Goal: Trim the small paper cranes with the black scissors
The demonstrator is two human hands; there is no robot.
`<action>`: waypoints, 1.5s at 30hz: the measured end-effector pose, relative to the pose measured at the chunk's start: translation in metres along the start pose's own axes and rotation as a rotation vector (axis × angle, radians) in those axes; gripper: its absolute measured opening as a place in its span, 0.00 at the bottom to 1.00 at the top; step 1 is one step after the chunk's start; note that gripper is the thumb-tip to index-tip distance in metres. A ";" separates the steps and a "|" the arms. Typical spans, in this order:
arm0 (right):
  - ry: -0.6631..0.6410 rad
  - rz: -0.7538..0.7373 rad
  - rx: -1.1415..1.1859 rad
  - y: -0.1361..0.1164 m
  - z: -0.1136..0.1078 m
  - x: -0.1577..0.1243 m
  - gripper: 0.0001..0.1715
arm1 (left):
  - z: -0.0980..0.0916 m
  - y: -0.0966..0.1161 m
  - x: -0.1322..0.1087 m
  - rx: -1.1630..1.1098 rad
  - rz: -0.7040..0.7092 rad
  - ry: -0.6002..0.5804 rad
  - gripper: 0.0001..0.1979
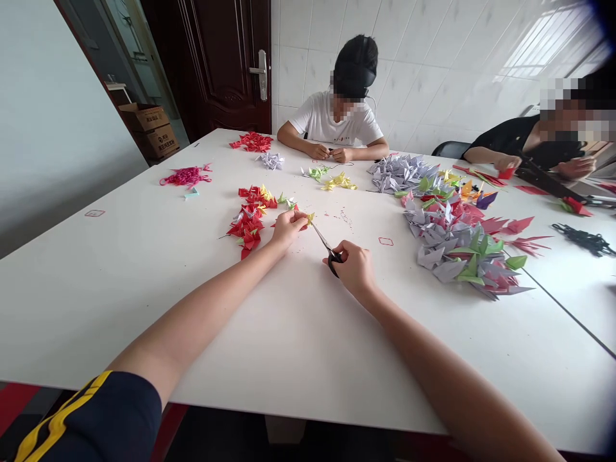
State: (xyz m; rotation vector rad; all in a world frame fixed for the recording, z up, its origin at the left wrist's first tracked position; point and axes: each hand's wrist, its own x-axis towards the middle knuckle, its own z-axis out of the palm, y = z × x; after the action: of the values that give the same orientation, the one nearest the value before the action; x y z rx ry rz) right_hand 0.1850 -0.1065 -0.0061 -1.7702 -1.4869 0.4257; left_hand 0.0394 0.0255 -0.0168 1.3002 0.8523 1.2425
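Observation:
My left hand [287, 228] pinches a small yellow folded-paper crane [310, 219] near the middle of the white table. In my right hand [353, 266] is a pair of scissors [326, 244] with black handles, my fingers wrapped round them. The scissor tips reach up to the yellow paper; whether the blades are apart is too small to tell. Just left of my left hand lie red paper cranes [248, 221] mixed with a few yellow, green and white ones. Tiny scraps [344, 218] are scattered on the table beyond the scissors.
A large pile of grey, pink and green paper cranes [452, 237] covers the right. Pink cord [185, 176], red cranes [251, 141] and yellow cranes [339, 182] lie farther back. Black cord [584, 239] rests at far right. Two people [337, 119] sit across the table [144, 282], handling small items.

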 end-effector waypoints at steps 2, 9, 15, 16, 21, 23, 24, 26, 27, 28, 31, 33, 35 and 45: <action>0.031 0.005 0.038 0.002 -0.004 0.004 0.12 | -0.001 0.000 0.000 0.019 -0.004 0.021 0.05; 0.252 0.099 0.215 0.013 -0.040 0.024 0.20 | -0.005 0.001 0.000 -0.077 -0.028 -0.005 0.08; 0.210 -0.090 -0.059 0.022 -0.031 0.022 0.17 | -0.005 -0.001 0.001 -0.086 -0.009 -0.020 0.11; 0.190 -0.118 -0.109 0.022 -0.030 0.021 0.17 | -0.006 -0.001 0.001 -0.077 -0.004 -0.016 0.11; 0.069 -0.177 -0.236 0.020 -0.028 0.018 0.14 | -0.006 -0.001 0.001 -0.030 0.032 -0.006 0.10; 0.042 -0.182 -0.255 0.021 -0.027 0.018 0.13 | -0.005 -0.001 0.001 -0.028 0.034 0.002 0.10; 0.036 -0.186 -0.262 0.021 -0.027 0.017 0.12 | -0.005 -0.002 0.001 -0.034 0.033 0.001 0.10; 0.035 -0.197 -0.274 0.022 -0.025 0.017 0.10 | -0.005 -0.002 0.001 -0.048 0.033 -0.004 0.11; 0.035 -0.204 -0.280 0.022 -0.025 0.017 0.09 | -0.005 -0.002 0.001 -0.053 0.035 -0.009 0.11; 0.033 -0.211 -0.286 0.022 -0.024 0.017 0.08 | -0.005 -0.003 0.001 -0.052 0.040 -0.015 0.11; 0.007 -0.217 -0.305 0.022 -0.024 0.017 0.07 | -0.005 -0.004 0.001 -0.033 0.067 -0.031 0.11; -0.010 -0.201 -0.321 0.022 -0.024 0.017 0.06 | -0.005 -0.004 0.001 -0.025 0.083 -0.044 0.11; -0.009 -0.173 -0.335 0.021 -0.025 0.018 0.06 | -0.005 -0.003 0.001 -0.029 0.087 -0.050 0.11; 0.001 -0.119 -0.322 0.020 -0.032 0.020 0.11 | -0.004 0.001 -0.001 -0.042 0.076 -0.008 0.09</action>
State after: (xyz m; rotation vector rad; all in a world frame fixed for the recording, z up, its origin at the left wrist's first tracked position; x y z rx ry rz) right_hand 0.2258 -0.0990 0.0041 -1.9101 -1.7257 0.1290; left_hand 0.0354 0.0251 -0.0164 1.3137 0.7736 1.3077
